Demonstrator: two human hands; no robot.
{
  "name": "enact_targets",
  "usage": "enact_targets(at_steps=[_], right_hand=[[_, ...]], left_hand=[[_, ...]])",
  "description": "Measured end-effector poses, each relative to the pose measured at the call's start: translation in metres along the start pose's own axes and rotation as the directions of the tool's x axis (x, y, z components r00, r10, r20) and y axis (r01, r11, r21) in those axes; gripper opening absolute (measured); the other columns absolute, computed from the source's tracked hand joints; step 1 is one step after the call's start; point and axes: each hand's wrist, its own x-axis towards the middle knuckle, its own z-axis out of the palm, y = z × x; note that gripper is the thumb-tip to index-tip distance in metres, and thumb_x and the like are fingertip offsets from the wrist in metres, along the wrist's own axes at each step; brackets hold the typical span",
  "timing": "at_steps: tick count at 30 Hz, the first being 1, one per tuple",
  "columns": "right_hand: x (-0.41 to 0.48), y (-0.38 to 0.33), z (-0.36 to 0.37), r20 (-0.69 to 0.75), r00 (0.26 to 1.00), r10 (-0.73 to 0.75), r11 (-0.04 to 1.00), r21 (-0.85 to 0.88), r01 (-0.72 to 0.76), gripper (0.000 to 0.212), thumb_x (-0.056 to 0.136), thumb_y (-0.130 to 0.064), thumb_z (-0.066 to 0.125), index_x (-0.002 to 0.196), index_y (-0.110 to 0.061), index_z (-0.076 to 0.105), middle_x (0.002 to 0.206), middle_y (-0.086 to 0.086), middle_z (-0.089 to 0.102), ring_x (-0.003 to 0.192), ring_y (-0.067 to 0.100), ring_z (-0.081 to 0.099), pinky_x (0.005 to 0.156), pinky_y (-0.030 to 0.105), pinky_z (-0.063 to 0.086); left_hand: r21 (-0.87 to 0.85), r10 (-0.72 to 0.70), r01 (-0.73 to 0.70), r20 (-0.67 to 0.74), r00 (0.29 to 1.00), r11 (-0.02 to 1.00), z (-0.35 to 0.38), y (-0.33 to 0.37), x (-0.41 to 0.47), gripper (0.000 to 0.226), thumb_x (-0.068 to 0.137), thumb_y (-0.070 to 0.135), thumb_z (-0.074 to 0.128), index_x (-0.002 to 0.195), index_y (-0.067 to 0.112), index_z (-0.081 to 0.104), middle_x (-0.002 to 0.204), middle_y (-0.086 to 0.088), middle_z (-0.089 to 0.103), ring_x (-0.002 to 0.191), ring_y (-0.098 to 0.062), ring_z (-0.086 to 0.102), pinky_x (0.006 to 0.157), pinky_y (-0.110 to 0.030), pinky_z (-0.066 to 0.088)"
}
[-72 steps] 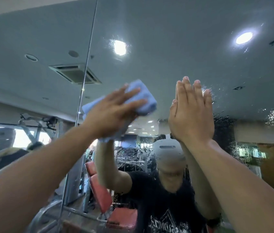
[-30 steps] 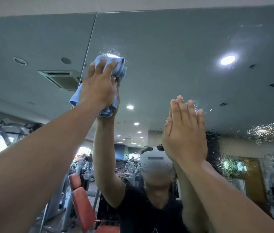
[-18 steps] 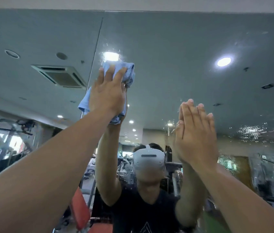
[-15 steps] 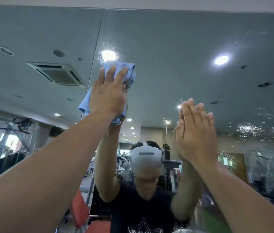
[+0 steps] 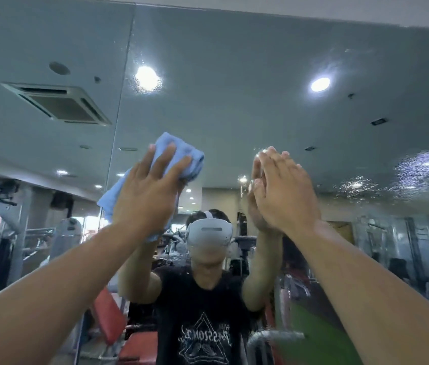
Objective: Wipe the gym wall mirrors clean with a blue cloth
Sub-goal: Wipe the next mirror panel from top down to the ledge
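Beneath fingers of left hand, blue cloth lies against mirror.

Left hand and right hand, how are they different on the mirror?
The left hand presses a blue cloth to the mirror; the right hand touches it bare. The left hand's fingers are spread; the right hand's fingers lie close together. Both are raised, with straight fingers, flat against the mirror.
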Motion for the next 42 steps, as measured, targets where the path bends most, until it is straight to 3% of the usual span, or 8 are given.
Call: enact_targets(at_steps=[5,9,12,19,26,32,37,42], right_hand=[[-0.003,0.04,-0.016,0.029,0.999,-0.014,0.998,-0.06,0.016,0.058,0.105,-0.032,0.042,0.159,-0.016,0.031,0.167,0.007,0.029,0.155,0.029,0.022,0.125,0.049,0.021],[-0.006,0.085,-0.022,0.037,0.999,-0.003,0.997,-0.077,0.006,0.056,0.105,-0.034,0.032,0.158,-0.015,0.032,0.166,0.01,0.031,0.154,0.032,0.025,0.124,0.052,0.023],[-0.015,0.119,-0.015,-0.002,1.0,0.012,0.999,-0.048,-0.012,0.06,0.104,-0.039,0.024,0.157,-0.014,0.034,0.164,0.011,0.035,0.152,0.035,0.031,0.122,0.056,0.027],[-0.027,0.132,0.027,-0.089,0.996,0.029,0.999,0.046,-0.025,0.061,0.107,-0.042,0.017,0.165,-0.023,0.017,0.171,0.004,0.016,0.157,0.03,0.014,0.125,0.044,0.0],[-0.03,0.134,0.025,-0.07,0.997,0.021,0.997,0.08,-0.015,0.064,0.104,-0.048,0.002,0.165,-0.028,0.004,0.173,-0.002,-0.004,0.159,0.023,-0.007,0.122,0.037,-0.019],[-0.03,0.13,0.026,-0.058,0.998,0.025,0.997,0.068,-0.021,0.064,0.105,-0.045,0.004,0.165,-0.024,0.001,0.173,0.003,-0.003,0.159,0.029,-0.005,0.125,0.046,-0.012],[-0.03,0.129,0.032,-0.082,0.996,0.036,0.998,0.061,-0.032,0.063,0.106,-0.043,0.004,0.165,-0.025,0.002,0.173,0.002,-0.001,0.159,0.03,-0.003,0.125,0.046,-0.009],[-0.031,0.133,0.032,-0.09,0.996,0.024,0.996,0.09,-0.016,0.062,0.106,-0.044,0.005,0.165,-0.026,0.003,0.173,0.001,-0.001,0.159,0.027,-0.002,0.126,0.049,-0.004]], left_hand=[[0.023,0.197,-0.197,-0.025,0.98,0.98,-0.007,-0.018,0.002,0.055,0.089,0.017,0.036,0.141,0.017,0.052,0.149,-0.013,0.045,0.139,-0.038,0.037,0.121,-0.044,0.026],[-0.049,-0.322,0.32,-0.065,0.944,0.946,-0.001,-0.015,0.068,0.05,0.097,0.01,0.043,0.146,0.023,0.048,0.154,-0.016,0.038,0.14,-0.042,0.032,0.12,-0.045,0.023],[-0.026,-0.423,0.423,-0.07,0.903,0.906,0.004,0.007,0.118,0.057,0.095,0.013,0.047,0.149,0.025,0.04,0.154,-0.014,0.035,0.14,-0.044,0.031,0.119,-0.047,0.023],[0.031,-0.108,0.109,-0.056,0.993,0.994,0.04,0.129,0.177,0.053,0.088,0.014,0.05,0.138,0.03,0.042,0.143,-0.007,0.044,0.133,-0.037,0.04,0.103,-0.045,0.039],[0.031,0.187,-0.188,0.032,0.982,0.982,0.043,0.136,0.053,0.057,0.092,0.02,0.039,0.149,0.027,0.035,0.159,-0.006,0.036,0.148,-0.033,0.03,0.119,-0.049,0.027],[0.044,-0.129,0.132,-0.057,0.99,0.99,0.017,0.047,0.039,0.053,0.092,0.023,0.033,0.143,0.021,0.047,0.15,-0.019,0.044,0.134,-0.042,0.042,0.112,-0.048,0.034],[-0.105,-0.497,0.488,-0.095,0.862,0.867,0.021,0.089,0.131,0.051,0.099,0.024,0.043,0.15,0.017,0.044,0.157,-0.018,0.036,0.144,-0.04,0.033,0.118,-0.053,0.031],[0.076,-0.064,0.061,0.038,0.997,0.995,0.049,0.162,0.111,0.063,0.091,0.028,0.019,0.154,0.03,0.029,0.162,-0.003,0.029,0.149,-0.036,0.024,0.118,-0.045,0.031]])
